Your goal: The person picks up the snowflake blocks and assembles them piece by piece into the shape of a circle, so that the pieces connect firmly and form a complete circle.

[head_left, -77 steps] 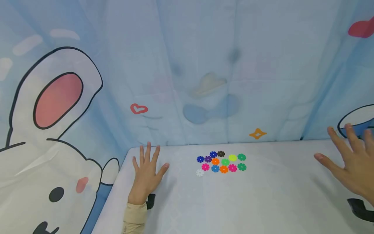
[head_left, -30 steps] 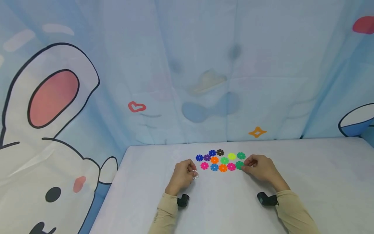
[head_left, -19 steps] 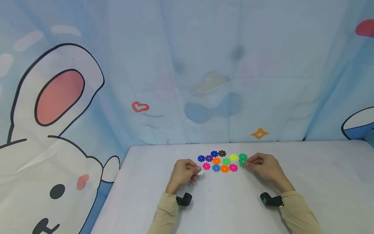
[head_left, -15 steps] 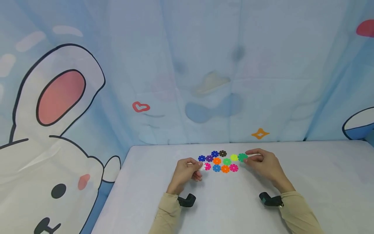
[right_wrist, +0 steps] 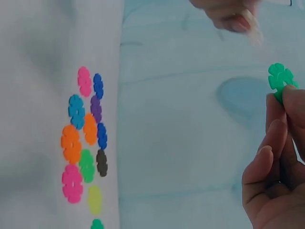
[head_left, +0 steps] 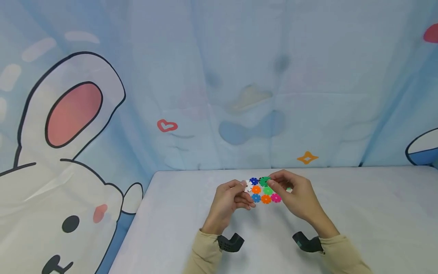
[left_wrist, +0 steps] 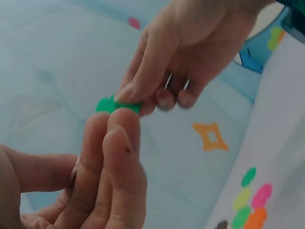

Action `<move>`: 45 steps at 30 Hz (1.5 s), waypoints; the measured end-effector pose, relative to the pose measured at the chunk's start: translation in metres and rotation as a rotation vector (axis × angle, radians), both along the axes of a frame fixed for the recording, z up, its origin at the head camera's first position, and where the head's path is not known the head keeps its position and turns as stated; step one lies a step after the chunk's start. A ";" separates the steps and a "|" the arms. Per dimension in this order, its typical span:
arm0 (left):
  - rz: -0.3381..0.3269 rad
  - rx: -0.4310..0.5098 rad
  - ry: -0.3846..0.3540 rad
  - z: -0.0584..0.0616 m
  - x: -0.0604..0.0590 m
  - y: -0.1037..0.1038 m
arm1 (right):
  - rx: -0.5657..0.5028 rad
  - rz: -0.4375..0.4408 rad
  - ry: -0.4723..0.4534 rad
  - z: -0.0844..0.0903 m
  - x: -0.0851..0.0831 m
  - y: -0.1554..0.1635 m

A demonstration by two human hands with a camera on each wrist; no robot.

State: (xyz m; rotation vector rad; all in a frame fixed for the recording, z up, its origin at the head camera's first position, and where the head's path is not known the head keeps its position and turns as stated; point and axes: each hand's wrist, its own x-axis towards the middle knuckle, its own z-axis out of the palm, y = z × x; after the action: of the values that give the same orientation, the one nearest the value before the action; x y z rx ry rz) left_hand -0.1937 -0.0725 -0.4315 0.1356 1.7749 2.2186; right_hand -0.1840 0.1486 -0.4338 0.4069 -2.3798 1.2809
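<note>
The left hand pinches one white disc; the right hand pinches one green disc, both grips closed on them. Eleven discs lie on the table.

A flat green plastic snowflake disc and a white one are both lifted above the table, close together.

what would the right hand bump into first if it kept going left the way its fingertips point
Most likely the white disc pinched in the left hand; the right hand pinches a green disc just beside it. Depth is hard to judge.
</note>
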 end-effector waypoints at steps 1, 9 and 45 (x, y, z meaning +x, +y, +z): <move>0.000 0.020 0.003 0.002 0.001 0.003 | -0.002 0.004 0.018 0.001 0.001 -0.002; -0.004 0.119 0.020 0.018 0.010 0.017 | 0.018 0.000 0.185 0.014 0.010 -0.006; -0.010 0.004 0.182 0.024 0.016 0.019 | 0.111 -0.051 0.517 0.020 0.015 -0.019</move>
State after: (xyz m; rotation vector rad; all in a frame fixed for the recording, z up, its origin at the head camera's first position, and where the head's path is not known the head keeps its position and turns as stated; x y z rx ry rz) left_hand -0.1776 -0.0531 -0.4071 0.3574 1.8563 2.2663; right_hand -0.1692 0.1297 -0.4142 0.6210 -2.0074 0.8873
